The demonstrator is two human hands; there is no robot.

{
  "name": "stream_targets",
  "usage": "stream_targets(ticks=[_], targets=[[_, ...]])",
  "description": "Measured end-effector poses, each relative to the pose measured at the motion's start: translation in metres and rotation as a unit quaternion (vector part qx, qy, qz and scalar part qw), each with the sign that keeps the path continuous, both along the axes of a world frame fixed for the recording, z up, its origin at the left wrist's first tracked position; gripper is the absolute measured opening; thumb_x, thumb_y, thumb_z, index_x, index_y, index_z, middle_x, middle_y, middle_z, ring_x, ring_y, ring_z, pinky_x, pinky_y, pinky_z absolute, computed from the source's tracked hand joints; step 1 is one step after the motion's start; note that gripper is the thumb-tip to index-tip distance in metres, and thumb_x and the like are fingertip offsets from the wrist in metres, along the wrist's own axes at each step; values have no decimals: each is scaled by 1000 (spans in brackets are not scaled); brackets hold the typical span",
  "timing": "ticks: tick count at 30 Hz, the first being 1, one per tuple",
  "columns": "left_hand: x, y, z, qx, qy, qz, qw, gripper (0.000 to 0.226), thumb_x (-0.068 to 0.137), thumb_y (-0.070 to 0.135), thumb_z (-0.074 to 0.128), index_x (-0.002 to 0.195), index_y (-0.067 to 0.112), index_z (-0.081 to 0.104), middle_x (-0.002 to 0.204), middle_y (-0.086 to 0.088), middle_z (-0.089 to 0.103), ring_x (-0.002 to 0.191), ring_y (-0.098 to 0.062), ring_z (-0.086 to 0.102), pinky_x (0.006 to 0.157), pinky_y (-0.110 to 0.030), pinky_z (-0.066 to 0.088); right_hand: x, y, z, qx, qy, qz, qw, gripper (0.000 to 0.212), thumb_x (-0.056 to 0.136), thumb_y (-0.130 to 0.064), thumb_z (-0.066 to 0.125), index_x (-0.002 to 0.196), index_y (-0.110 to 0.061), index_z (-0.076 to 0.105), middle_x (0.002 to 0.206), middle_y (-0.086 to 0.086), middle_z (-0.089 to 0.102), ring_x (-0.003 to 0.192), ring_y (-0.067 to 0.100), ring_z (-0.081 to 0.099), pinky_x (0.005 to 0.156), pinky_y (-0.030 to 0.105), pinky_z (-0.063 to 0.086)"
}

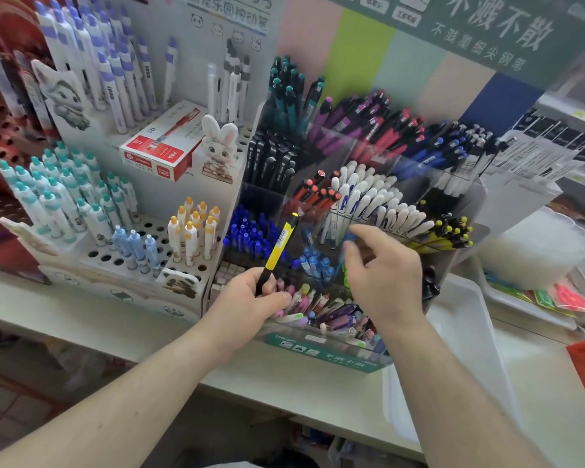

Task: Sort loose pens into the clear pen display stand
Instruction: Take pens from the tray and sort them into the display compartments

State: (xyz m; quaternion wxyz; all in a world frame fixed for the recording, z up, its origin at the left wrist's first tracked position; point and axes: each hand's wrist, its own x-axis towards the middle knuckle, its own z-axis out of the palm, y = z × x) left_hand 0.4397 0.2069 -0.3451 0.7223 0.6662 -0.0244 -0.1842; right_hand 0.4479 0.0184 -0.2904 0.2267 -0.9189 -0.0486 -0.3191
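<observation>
Pale shelf [81, 319] before a pastel striped backboard [385, 62]

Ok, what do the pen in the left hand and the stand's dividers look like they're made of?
The pen in the left hand looks like opaque plastic, yellow and black, with a stuck-on label. The stand's dividers look like clear glossy acrylic, possibly another plastic: pens show through and the edges catch light.
</observation>
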Motion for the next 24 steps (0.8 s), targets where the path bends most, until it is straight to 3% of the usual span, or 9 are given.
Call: stream_targets(ticks=[3,9,12,14,17,20,22,24], targets=[[-2,0,0,4,-1,-3,1000,32,91,2,62,72,15,39,66,0,49,50,-3,46,49,-12,39,6,3,-3,-40,30,-17,999,20,87,-13,63,101,-12,77,77,3,74,69,28,64,68,42,55],[-4,-1,1,26,-2,-6,1000,32,90,4,63,71,16,40,72,-1,53,55,-1,49,54,-12,40,3,8,-3,-88,99,-63,989,33,79,-21,52,93,-21,81,82,2,75,82,31,59,75,42,51],[-3,-1,0,34,-7,-16,999,33,88,13,67,68,22,42,72,-4,47,71,-16,51,70,-27,43,0,10,3,-81,104,-48,990,33,80,-20,51,93,-19,81,85,-1,74,86,26,59,80,42,51],[-3,-2,2,39,-11,-32,999,32,85,18,69,66,26,44,73,-4,44,73,-21,48,74,-39,44,-6,14,9,6,93,-13,996,31,85,-13,53,102,-16,78,88,-7,73,85,16,61,82,36,53],[-4,-7,3,51,-23,-42,998,22,88,12,68,75,13,51,67,5,45,69,-13,52,75,-39,50,-18,27,19,209,107,36,971,29,91,-10,64,118,-22,67,80,-14,67,66,8,57,65,16,50],[-7,-13,7,67,-49,-59,995,28,90,13,69,74,14,45,58,14,38,53,-4,43,59,-22,40,-24,34,14,234,80,69,967,24,89,-11,72,105,-27,64,76,-16,66,66,0,59,64,11,47],[-7,-14,8,86,-70,-65,992,23,90,17,69,77,13,49,59,12,40,55,-10,40,61,-26,39,-24,32,13,261,43,69,962,26,89,-6,71,96,-30,65,76,-20,67,69,-1,62,67,12,48],[-5,-14,10,81,-75,-65,992,14,91,14,67,81,13,57,62,7,44,59,-15,52,66,-32,49,-24,24,15,303,0,46,952,26,90,-4,69,98,-28,67,77,-18,67,70,1,63,68,18,53]])
